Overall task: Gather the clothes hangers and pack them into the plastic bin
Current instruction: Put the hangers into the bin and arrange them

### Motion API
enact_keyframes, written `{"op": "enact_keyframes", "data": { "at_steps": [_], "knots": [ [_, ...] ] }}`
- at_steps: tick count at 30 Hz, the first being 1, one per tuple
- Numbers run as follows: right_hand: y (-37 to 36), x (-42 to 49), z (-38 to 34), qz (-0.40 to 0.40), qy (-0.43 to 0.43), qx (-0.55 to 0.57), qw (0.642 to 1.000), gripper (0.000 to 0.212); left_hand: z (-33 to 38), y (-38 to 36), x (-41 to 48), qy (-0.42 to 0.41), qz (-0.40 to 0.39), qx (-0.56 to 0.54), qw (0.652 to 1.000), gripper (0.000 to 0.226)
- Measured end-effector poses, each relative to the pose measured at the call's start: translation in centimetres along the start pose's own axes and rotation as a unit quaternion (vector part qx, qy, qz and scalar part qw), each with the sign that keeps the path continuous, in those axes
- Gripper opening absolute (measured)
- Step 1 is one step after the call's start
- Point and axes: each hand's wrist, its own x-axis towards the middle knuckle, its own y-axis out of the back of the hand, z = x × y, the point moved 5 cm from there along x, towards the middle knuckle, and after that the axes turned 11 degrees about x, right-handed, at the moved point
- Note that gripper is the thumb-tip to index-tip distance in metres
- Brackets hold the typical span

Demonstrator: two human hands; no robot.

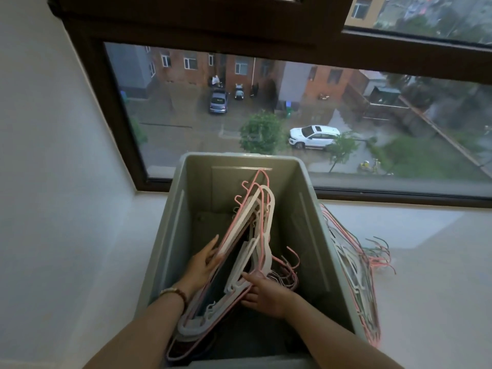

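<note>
A tall grey plastic bin [175, 209] stands on the white sill in front of me. Inside it a stack of pink and white clothes hangers [255, 222] stands tilted on edge, hooks toward the right. My left hand [202, 265] lies with straight fingers against the stack's left face. My right hand [263, 294] grips the stack's lower edge near the hooks. Another pile of pink, white and green hangers [356, 265] lies on the sill outside the bin, against its right wall.
A dark-framed window [125, 123] rises directly behind the bin, looking down on a street. A white wall [53, 182] closes the left side. The white sill [431, 275] extends to the right of the hanger pile.
</note>
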Motion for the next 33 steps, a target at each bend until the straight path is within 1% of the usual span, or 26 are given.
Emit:
{"op": "enact_keyframes", "data": {
  "at_steps": [2,4,5,7,8,11,13,14,15,16,17,18,19,20,22,23,24,25,26,27,28,29,30,31,32,33],
  "knots": [
    [0.1,0.1,0.0,0.002,0.000,-0.024,1.000,0.042,-0.1,-0.1,-0.1,0.001,0.005,-0.015,1.000,0.064],
    [0.2,0.1,0.0,0.007,0.002,-0.054,0.998,0.034,-0.2,-0.2,-0.2,-0.003,0.009,-0.019,1.000,0.075],
    [0.3,0.2,0.0,0.010,0.000,-0.067,0.998,0.032,-0.5,-0.2,-0.2,0.001,0.010,-0.017,1.000,0.073],
    [0.6,0.1,0.0,0.014,-0.002,-0.096,0.995,0.042,-1.0,-0.2,-0.5,0.022,0.007,-0.003,1.000,0.054],
    [0.7,0.0,0.0,0.014,-0.005,-0.112,0.994,0.047,-1.4,-0.3,-0.5,0.028,0.002,0.012,1.000,0.050],
    [0.9,-0.4,0.6,-0.009,-0.043,-0.161,0.986,0.052,-2.1,-0.8,-0.9,0.027,-0.010,0.063,0.998,0.053],
    [0.4,-1.1,1.2,-0.023,-0.069,-0.206,0.976,0.049,-2.2,-1.1,-1.2,0.026,-0.007,0.082,0.996,0.052],
    [0.3,-1.2,1.1,-0.013,-0.051,-0.242,0.969,0.044,-2.3,-1.2,-1.3,0.029,-0.003,0.087,0.996,0.052],
    [0.4,-1.0,0.5,0.017,-0.002,-0.279,0.960,0.036,-2.3,-1.2,-1.3,0.034,0.000,0.091,0.995,0.052],
    [0.7,-0.9,-0.5,0.063,0.068,-0.308,0.947,0.028,-2.4,-1.3,-1.4,0.038,0.002,0.096,0.995,0.051],
    [1.0,-0.9,-1.6,0.110,0.137,-0.318,0.932,0.022,-2.6,-1.3,-1.4,0.042,0.002,0.100,0.994,0.049],
    [1.3,-1.0,-2.6,0.149,0.192,-0.304,0.921,0.021,-2.7,-1.3,-1.5,0.045,0.002,0.105,0.994,0.047],
    [1.4,-1.0,-3.3,0.175,0.228,-0.278,0.917,0.022,-2.9,-1.3,-1.5,0.049,0.003,0.105,0.993,0.045],
    [1.5,-1.0,-3.7,0.186,0.240,-0.247,0.920,0.022,-3.0,-1.3,-1.6,0.050,0.006,0.102,0.993,0.045],
    [1.2,-0.7,-3.5,0.170,0.228,-0.191,0.940,0.021,-2.7,-1.0,-1.8,0.042,0.020,0.089,0.995,0.043],
    [1.1,-0.4,-3.4,0.157,0.229,-0.183,0.943,0.023,-2.4,-0.9,-1.6,0.033,0.033,0.081,0.996,0.042],
    [1.0,-0.4,-3.5,0.154,0.241,-0.190,0.939,0.024,-2.0,-0.7,-1.5,0.025,0.047,0.070,0.996,0.041],
    [1.2,-0.5,-3.8,0.169,0.267,-0.210,0.925,0.022,-1.6,-0.6,-1.4,0.021,0.059,0.055,0.996,0.039],
    [1.6,-0.7,-4.3,0.202,0.296,-0.245,0.901,0.022,-1.3,-0.6,-1.3,0.022,0.067,0.047,0.996,0.039],
    [2.2,-0.7,-4.8,0.242,0.312,-0.287,0.873,0.026,-1.3,-0.6,-1.2,0.025,0.071,0.042,0.996,0.038],
    [2.9,-0.6,-5.0,0.278,0.306,-0.323,0.851,0.036,-1.3,-0.7,-1.2,0.029,0.071,0.043,0.996,0.038],
    [3.7,-0.3,-4.9,0.296,0.274,-0.345,0.847,0.049,-1.5,-0.7,-1.2,0.032,0.072,0.045,0.996,0.036],
    [4.3,0.2,-4.4,0.295,0.227,-0.355,0.857,0.060,-1.6,-0.8,-1.4,0.036,0.076,0.045,0.995,0.035],
    [4.6,0.5,-3.9,0.281,0.180,-0.373,0.866,0.065,-1.4,-0.7,-1.6,0.040,0.081,0.038,0.995,0.035],
    [4.6,0.7,-3.5,0.267,0.149,-0.405,0.862,0.063,-1.1,-0.7,-1.8,0.040,0.090,0.030,0.995,0.035],
    [4.5,0.6,-3.5,0.261,0.143,-0.433,0.851,0.057,-0.7,-0.5,-1.9,0.039,0.105,0.019,0.994,0.035]
  ]
}}
